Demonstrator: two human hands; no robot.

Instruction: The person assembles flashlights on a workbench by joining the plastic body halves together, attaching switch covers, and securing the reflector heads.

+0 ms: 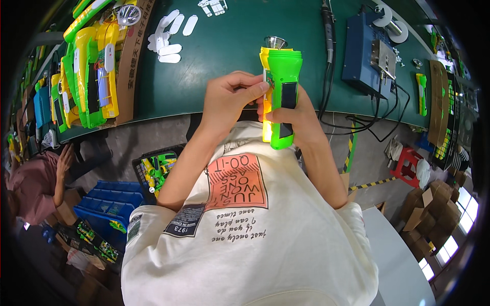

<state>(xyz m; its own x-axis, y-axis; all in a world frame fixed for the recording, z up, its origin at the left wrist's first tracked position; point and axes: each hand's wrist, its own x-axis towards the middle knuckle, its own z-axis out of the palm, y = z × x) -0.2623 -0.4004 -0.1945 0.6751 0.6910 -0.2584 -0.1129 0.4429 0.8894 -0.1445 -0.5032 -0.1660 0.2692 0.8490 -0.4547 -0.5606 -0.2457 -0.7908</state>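
Above the near edge of the table I hold a green and yellow flashlight (285, 66) upright, its two housing halves not quite flush along the side. A silver cone reflector (276, 43) sticks out at its top, and a dark panel lies on the green face. My right hand (304, 116) is wrapped round the lower body, thumb across the front. The thumb and fingers of my left hand (228, 97) are pinched together at the yellow side, by a thin white edge and a bit of green circuitry. What that pinch holds is too small to tell.
White oval covers (170, 49) lie at the far left of the green tabletop (224, 35). A cardboard box (133, 61) of flashlight housings stands left. To the right are an electric screwdriver (327, 25), a blue machine (361, 53) and loose black cables. A person (43, 176) sits at left.
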